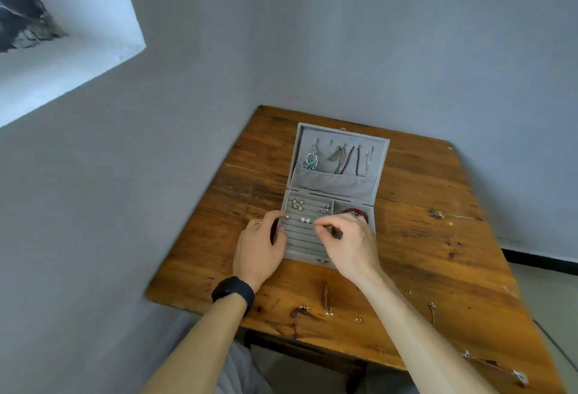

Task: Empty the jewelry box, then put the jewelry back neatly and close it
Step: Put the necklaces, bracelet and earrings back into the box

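Jewelry box [331, 193] is lying open on the tabletop [438, 253], its lid leaning back with necklaces hanging inside. The left hand [259, 245] is resting on the box's left wall, fingers loosely curled. The right hand [347, 242] is hovering over the ring rolls, its fingers [319, 227] pinching something tiny, probably an earring. I am thinking it may slip and drop between the rolls. Loose earrings [328, 310] are waiting on the tabletop nearer than the box and may be brushed off by a forearm.

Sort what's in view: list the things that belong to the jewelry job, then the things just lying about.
Job: jewelry box; red bracelet; pearl studs; turquoise earring; loose earrings on the table; chain at the table edge.

Lying about: wall picture; black wristband.
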`<state>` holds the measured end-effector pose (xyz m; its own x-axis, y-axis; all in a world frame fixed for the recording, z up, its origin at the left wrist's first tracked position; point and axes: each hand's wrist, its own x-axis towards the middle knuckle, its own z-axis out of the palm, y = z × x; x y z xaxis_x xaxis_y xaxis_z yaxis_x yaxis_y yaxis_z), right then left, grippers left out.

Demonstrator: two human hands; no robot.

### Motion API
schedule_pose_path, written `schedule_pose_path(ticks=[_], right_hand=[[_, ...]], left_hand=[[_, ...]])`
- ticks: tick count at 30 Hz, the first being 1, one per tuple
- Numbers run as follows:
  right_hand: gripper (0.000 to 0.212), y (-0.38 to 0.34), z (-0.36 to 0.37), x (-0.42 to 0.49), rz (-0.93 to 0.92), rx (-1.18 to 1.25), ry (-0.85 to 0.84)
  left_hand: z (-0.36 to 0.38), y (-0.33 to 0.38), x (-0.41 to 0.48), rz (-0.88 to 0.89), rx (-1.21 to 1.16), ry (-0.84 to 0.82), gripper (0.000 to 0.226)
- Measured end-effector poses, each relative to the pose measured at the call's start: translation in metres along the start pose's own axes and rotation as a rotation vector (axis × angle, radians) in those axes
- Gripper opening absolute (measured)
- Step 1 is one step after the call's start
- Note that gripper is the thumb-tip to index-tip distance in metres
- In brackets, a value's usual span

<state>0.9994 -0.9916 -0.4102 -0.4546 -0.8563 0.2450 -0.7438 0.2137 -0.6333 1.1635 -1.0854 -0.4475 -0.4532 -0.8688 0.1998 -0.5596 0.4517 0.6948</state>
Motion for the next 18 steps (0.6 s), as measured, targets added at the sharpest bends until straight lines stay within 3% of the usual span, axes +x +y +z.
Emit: schedule_pose_path(ticks=[7, 12, 18], right_hand=[[0.011, -0.019, 0.024, 0.041, 0.013, -0.208, -0.13], [0.014, -0.028, 0.031, 0.05, 0.072, -0.304, -0.246], [0.012, -0.032, 0.032, 0.055, 0.125, -0.295, -0.267]], left_hand=[[0.014, -0.005, -0.004, 0.106, 0.308, 0.07, 0.044], [0.013, -0.007, -0.003, 0.122, 0.329, 0.074, 0.041], [0.012, -0.007, -0.002, 0.125, 0.319, 0.079, 0.041]])
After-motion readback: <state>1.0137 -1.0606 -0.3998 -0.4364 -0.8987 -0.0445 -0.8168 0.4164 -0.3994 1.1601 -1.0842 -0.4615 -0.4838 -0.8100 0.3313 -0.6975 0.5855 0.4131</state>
